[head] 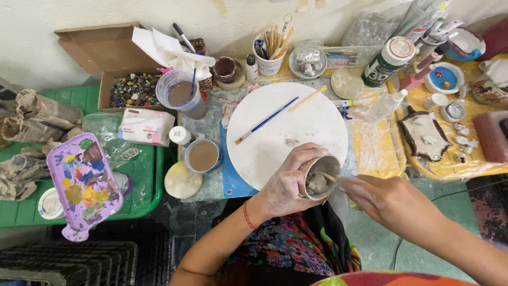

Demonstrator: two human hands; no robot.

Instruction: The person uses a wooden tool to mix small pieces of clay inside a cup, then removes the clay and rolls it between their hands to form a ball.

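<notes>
My left hand wraps around a small unglazed clay cup, tilted so its opening faces me. My right hand grips a thin wooden tool whose tip reaches inside the cup, where pale wet clay sits. Both hands are smeared with clay and hover over the near edge of a round white board. A blue-handled brush and a yellow-handled brush lie on that board.
A cup of brownish water, a plastic cup of murky water, a purple paint palette on a green tray, a box of beads, a jar of tools, a paint bottle and small clay pieces on yellow sheeting surround the board.
</notes>
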